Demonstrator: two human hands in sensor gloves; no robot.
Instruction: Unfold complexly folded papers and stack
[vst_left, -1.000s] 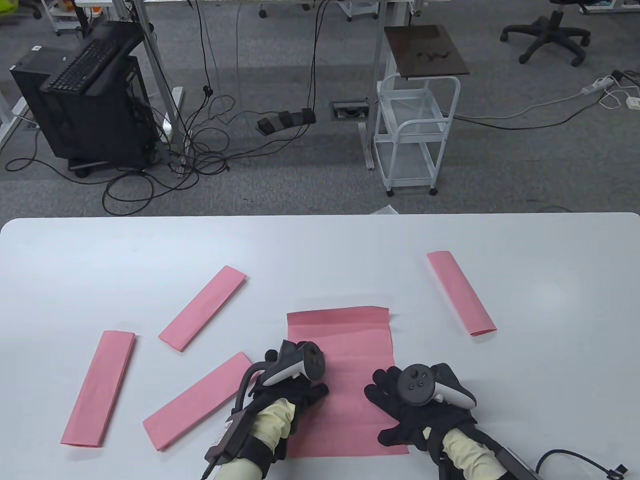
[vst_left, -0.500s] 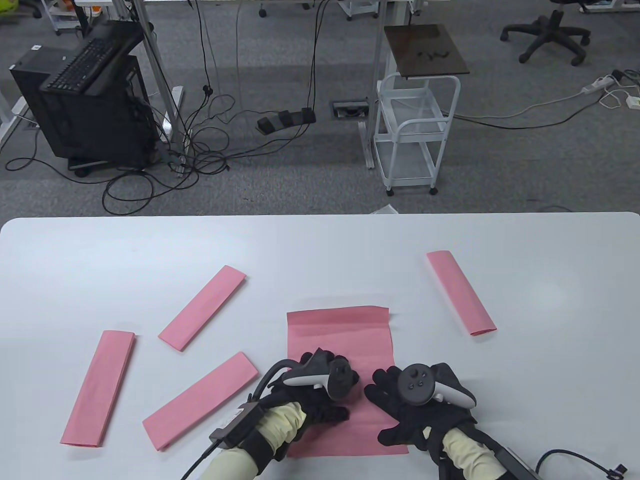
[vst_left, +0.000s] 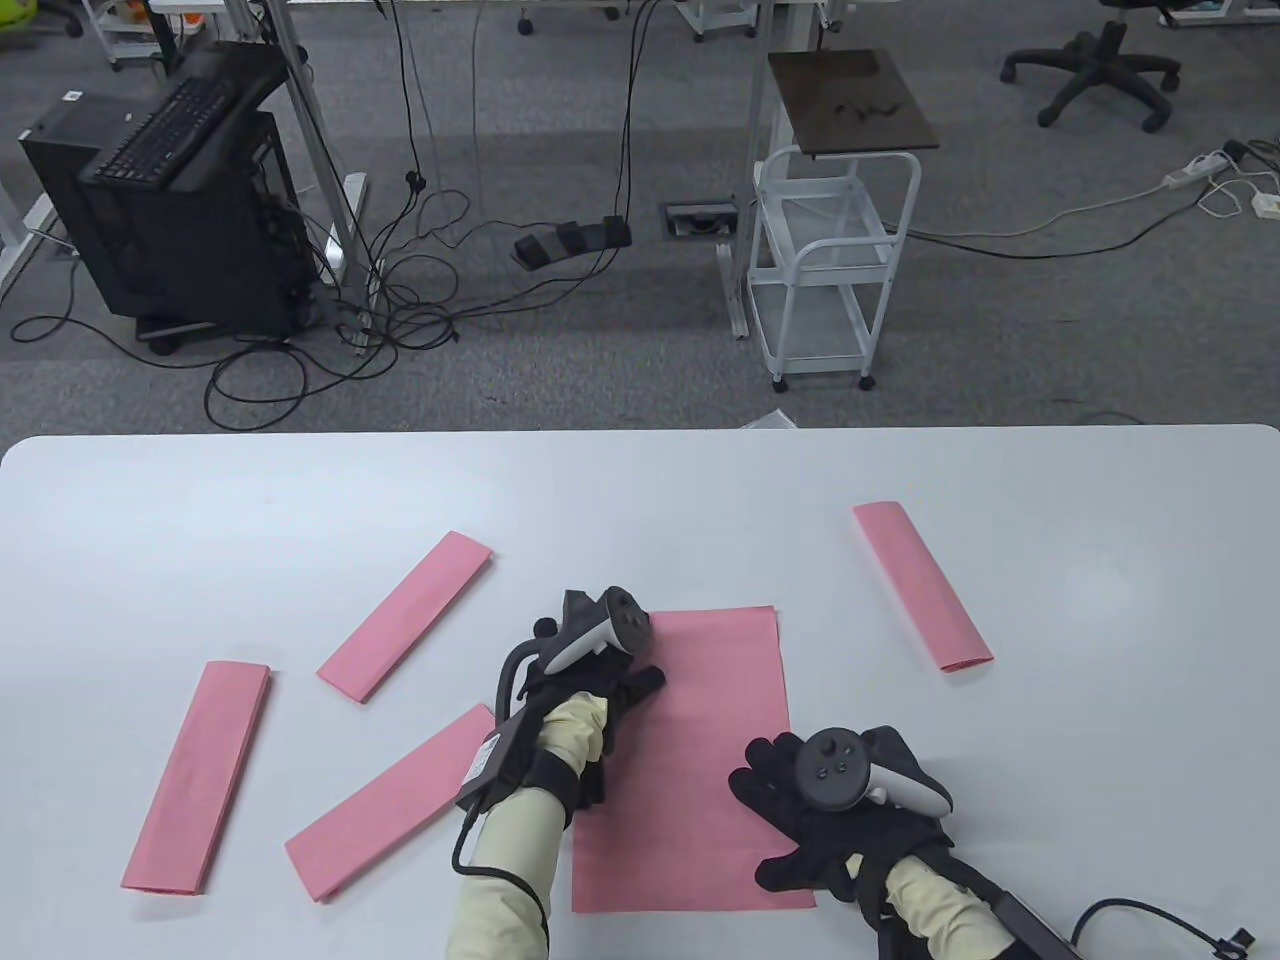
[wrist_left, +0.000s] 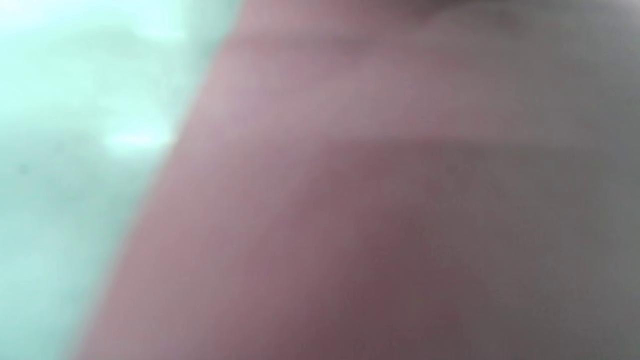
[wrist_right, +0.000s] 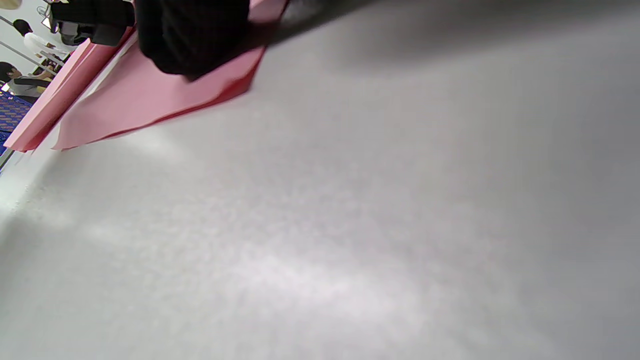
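Both hands, left hand (vst_left: 590, 680) and right hand (vst_left: 830, 800), press seemingly flat on the matte pink rectangular sheet (vst_left: 710, 760).

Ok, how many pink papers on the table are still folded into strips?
4. One at far left, one behind it toward the middle, one beside the left hand with its end under the wrist, one at far right. None seem hidden.

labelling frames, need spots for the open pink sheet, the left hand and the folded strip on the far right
open pink sheet (vst_left: 715, 700), table view, bare middle of the sheet
left hand (vst_left: 590, 680), table view, gloved back of the hand under its tracker
far-right folded strip (vst_left: 922, 585), table view, middle of the strip
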